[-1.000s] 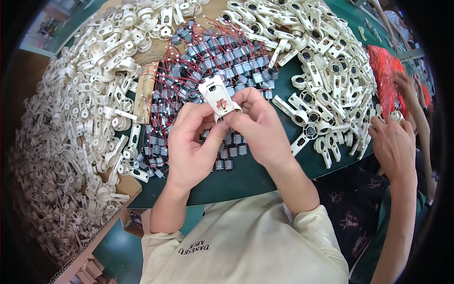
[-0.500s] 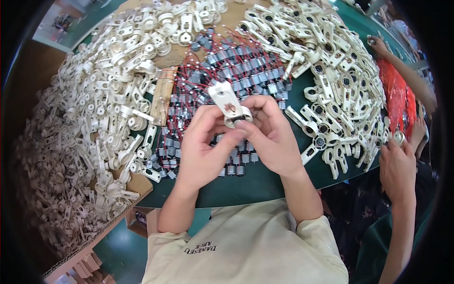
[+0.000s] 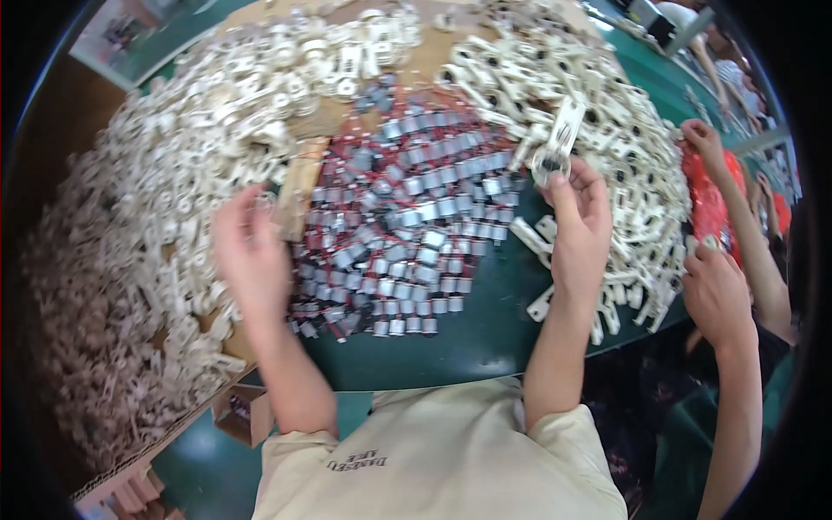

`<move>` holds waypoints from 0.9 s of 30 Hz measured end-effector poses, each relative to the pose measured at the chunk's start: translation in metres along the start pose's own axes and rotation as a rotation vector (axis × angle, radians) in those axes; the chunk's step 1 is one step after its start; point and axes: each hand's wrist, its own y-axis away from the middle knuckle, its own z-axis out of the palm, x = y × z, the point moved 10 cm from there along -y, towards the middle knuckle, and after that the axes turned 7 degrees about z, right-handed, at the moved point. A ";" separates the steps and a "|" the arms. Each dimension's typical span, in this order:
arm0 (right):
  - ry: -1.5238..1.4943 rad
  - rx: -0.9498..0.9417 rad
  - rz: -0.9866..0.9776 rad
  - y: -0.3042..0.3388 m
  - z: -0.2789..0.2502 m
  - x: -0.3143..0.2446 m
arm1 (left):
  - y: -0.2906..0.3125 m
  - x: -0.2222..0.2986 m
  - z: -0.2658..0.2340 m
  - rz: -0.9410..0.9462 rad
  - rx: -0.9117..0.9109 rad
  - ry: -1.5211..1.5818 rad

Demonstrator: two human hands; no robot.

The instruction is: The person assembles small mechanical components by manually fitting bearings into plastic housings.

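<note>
My right hand [image 3: 582, 217] is closed on the round end of a white plastic housing [image 3: 565, 126], a ring with a long slotted arm that points up and away. It is held at the edge of the right-hand heap of like housings with dark centres [image 3: 637, 165]. Motion smears my left hand [image 3: 249, 247], which is at the inner edge of the left-hand heap of white housings [image 3: 199, 165]; whether its fingers grip one is unclear. Between my hands, rows of small silver motors [image 3: 416, 217] with red wires cover the green table [image 3: 416, 360].
A wooden strip [image 3: 303, 191] stands between the left heap and the motors. At far left, a large cardboard box [image 3: 165, 442] brims with more white parts. On the right, another person's hands [image 3: 719, 290] work close to a red plastic bag [image 3: 700, 186].
My hands have parted from over the motors. The right has carried the white housing to the right heap; the left has let go of it and moved to the left heap.
</note>
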 end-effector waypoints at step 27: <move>0.039 -0.633 0.096 0.073 0.094 0.000 | 0.028 0.015 0.077 -0.404 -0.274 1.047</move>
